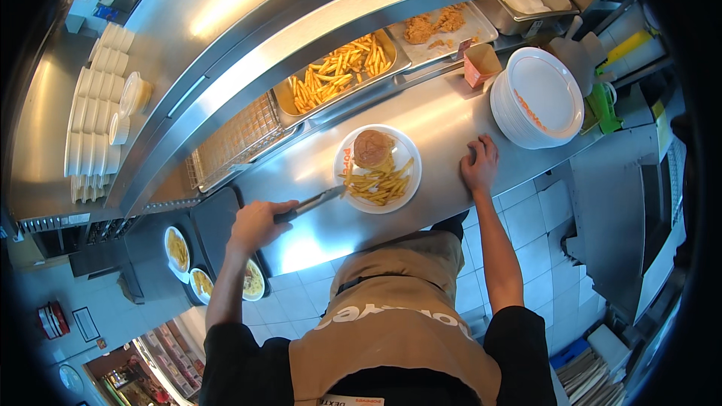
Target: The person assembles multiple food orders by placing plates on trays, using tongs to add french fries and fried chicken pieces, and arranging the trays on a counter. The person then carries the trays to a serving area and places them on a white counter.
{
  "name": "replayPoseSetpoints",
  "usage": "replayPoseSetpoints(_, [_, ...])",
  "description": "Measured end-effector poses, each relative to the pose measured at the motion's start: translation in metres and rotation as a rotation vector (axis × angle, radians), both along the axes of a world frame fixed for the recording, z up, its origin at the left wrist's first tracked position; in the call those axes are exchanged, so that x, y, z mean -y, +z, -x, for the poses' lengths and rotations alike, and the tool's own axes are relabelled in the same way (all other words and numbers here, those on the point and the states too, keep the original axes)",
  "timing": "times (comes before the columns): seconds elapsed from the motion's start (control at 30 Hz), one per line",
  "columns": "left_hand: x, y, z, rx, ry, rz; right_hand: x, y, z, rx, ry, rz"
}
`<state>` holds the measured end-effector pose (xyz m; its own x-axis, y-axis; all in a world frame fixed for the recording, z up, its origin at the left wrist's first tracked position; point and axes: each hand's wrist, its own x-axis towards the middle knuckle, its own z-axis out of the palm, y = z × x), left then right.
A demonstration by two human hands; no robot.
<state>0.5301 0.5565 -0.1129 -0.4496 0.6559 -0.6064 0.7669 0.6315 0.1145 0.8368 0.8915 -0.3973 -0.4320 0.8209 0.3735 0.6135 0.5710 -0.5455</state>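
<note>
A pair of tongs (308, 205) with a dark handle lies in the closed grip of my left hand (259, 224). The tips reach the left edge of the fries on a white plate (406, 194). On that plate a round bun (372, 149) sits at the back, with a heap of French fries (380, 184) in front of it. To the right of the plate, my right hand (481, 165) is at the steel counter (444, 124), its fingers curled. A small dark spot shows at these fingers; what it is cannot be made out.
Behind the counter are a pan of fries (342, 75) and a tray with fried chicken (420, 28). A paper carton (481, 68) stands beside stacked white plates (538, 98). At left are plated food (177, 249) and stacked white containers (94, 120). A metal shelf (248, 53) arches overhead.
</note>
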Motion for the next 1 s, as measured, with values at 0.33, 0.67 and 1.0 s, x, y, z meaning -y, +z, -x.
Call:
replayPoseSetpoints(0.33, [-0.054,-0.021,-0.026,-0.206,-0.396,0.086,-0.001,-0.005,-0.002,0.011,-0.003,-0.005])
replayPoseSetpoints(0.67, [-0.073,-0.038,0.020,-0.536,-0.775,-0.022,0.000,-0.004,-0.003,0.001,0.010,-0.010])
replayPoseSetpoints(1.0, [-0.084,-0.043,0.020,-0.500,-0.785,0.101,0.001,-0.007,-0.008,-0.021,0.002,0.011])
